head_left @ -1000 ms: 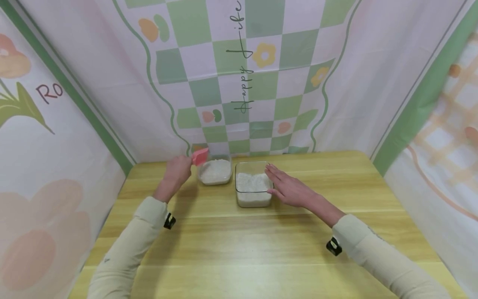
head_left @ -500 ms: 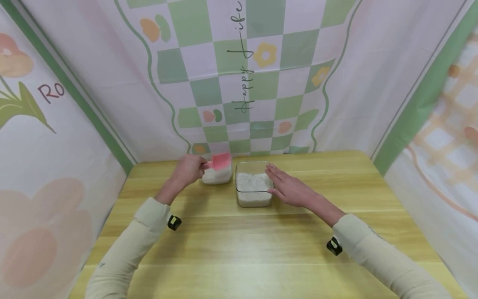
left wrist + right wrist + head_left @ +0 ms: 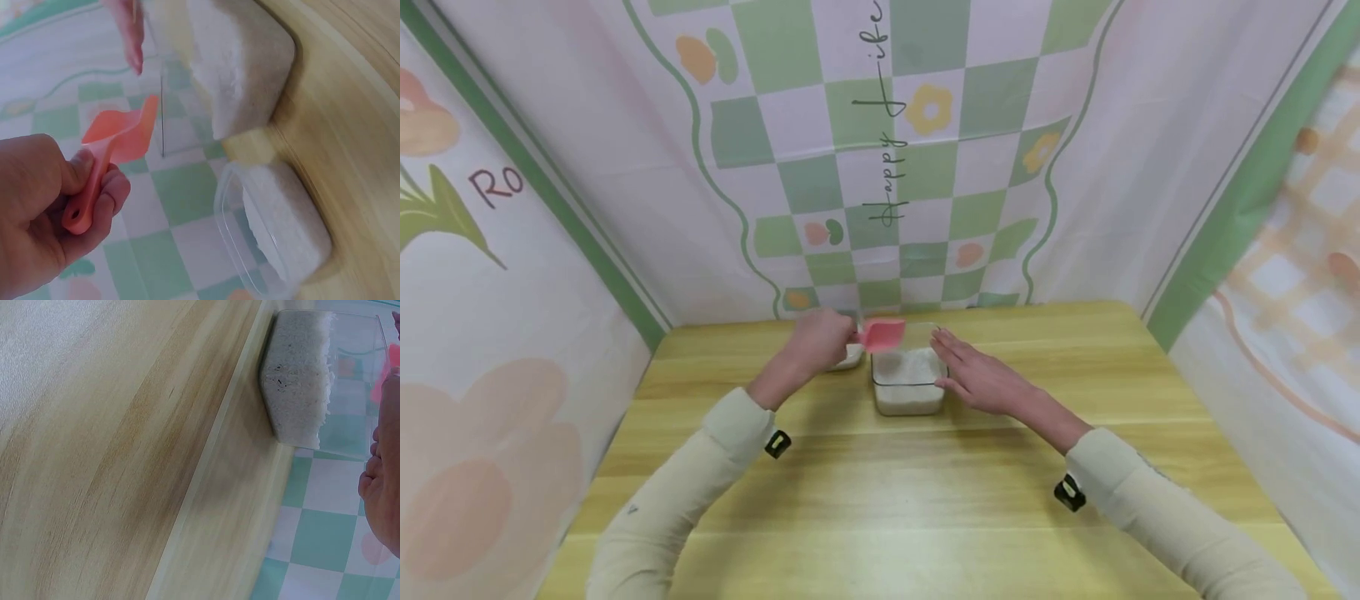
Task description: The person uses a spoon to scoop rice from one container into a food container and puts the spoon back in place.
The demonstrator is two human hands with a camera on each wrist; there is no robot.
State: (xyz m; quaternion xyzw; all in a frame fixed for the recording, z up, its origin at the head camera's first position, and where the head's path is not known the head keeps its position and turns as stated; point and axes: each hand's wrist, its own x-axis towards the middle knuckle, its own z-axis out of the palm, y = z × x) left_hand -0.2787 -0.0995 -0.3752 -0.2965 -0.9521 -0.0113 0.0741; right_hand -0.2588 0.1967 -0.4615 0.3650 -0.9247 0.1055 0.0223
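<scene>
My left hand (image 3: 822, 340) grips a pink scoop (image 3: 883, 334) by its handle, thumb on top and fingers curled underneath. The scoop's bowl hangs over the back left part of a square glass container (image 3: 911, 384), above the rice (image 3: 300, 381) inside. No rice shows above the scoop's edge in the left wrist view. At the glass container's right rim, my right hand (image 3: 985, 375) rests with straight fingers and the thumb apart. A smaller clear plastic box (image 3: 228, 215), also part filled with rice, stands just left of the glass one; in the head view my left hand mostly covers it.
Both containers stand toward the back of a wooden table (image 3: 880, 500). Right behind the table's far edge hangs a green and white checked curtain (image 3: 887, 167), with more printed cloth on both sides.
My left hand has carried the scoop rightward from over the plastic box to over the glass container. My right hand has stayed at the glass rim.
</scene>
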